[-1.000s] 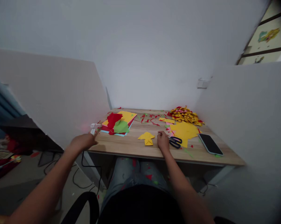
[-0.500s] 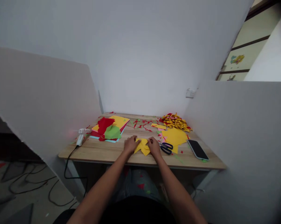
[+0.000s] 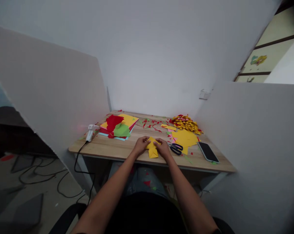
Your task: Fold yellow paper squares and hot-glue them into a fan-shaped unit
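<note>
Near the table's front edge, a piece of folded yellow paper (image 3: 153, 152) is held between both hands, with crease lines across its lower part. My left hand (image 3: 140, 145) is closed on its left side, thumb on top. From the right, my right hand (image 3: 163, 147) pinches the other side with thumb and fingers. Just beside the right hand lie dark-handled scissors (image 3: 176, 149), their blades partly hidden by that hand. Flat yellow paper sheets (image 3: 186, 138) rest behind the scissors.
A stack of coloured sheets (image 3: 129, 119) lies at the left, topped by red and green pieces. A white hot-glue gun (image 3: 89, 134) with a black cable stands left. A phone (image 3: 207, 152) is at the right, below a pile of folded paper (image 3: 186, 123). Red scraps litter the back.
The yellow paper has gone from a spread, winged outline to a narrower shape, both hands now closer together on it. The camera view has shifted slightly.
</note>
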### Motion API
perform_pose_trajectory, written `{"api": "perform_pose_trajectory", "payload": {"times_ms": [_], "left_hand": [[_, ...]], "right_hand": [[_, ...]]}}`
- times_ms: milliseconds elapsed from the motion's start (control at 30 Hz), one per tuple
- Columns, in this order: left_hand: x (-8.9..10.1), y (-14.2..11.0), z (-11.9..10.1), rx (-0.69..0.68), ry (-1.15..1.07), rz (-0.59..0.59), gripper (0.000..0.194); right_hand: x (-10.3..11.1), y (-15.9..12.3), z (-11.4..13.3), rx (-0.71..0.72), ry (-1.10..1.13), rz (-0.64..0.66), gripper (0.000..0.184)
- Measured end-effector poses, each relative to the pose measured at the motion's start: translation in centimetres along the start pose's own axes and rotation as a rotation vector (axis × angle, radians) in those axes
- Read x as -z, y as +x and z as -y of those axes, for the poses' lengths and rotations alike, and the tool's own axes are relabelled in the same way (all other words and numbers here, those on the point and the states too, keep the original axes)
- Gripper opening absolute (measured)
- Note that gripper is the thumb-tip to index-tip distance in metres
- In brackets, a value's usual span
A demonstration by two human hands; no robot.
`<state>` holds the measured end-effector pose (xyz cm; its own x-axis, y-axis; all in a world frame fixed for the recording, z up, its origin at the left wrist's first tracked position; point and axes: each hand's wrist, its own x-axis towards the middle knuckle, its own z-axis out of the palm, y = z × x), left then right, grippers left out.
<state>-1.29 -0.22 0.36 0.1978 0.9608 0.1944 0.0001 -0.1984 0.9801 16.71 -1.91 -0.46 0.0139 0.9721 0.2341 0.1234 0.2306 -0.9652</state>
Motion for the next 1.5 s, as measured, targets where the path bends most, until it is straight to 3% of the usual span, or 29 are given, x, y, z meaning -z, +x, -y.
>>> {"api": "perform_pose_trajectory", "payload": {"times_ms": [100,300,600,867,1100,1367,1500], "left_hand": [[0.3,-0.1,-0.2,0.016,-0.076,-0.017,0.035],[0.7,0.0,-0.3,0.076,-0.149,-0.033,0.037],[1.0,0.3,0.0,0.150,-0.126,-0.041,0.036],[0.6,0.5,-0.2,0.199,-0.127,0.082,0.034],[1.4,0.3,-0.3,0.158,-0.154,0.049,0.034],[0.3,0.4,-0.8,0.194,-0.124,0.119,0.033],[0.3,0.3,-1.3,0.168,-0.180,0.053,0.033]], "right_hand": [[0.1,0.0,0.0,-0.037,0.010,0.026,0.030],[0.7,0.5,-0.1,-0.096,0.052,-0.074,0.033],[0.2,-0.3,1.1,-0.095,0.181,-0.015,0.032],[1.7,0.3,1.6,-0.015,0.273,-0.126,0.037],[1.4,0.3,0.7,-0.046,0.183,-0.028,0.033],[0.9,-0.5,0.9,-0.006,0.105,0.154,0.033],[1.0,-0.4,0.5,0.039,0.075,0.109,0.034]]}}
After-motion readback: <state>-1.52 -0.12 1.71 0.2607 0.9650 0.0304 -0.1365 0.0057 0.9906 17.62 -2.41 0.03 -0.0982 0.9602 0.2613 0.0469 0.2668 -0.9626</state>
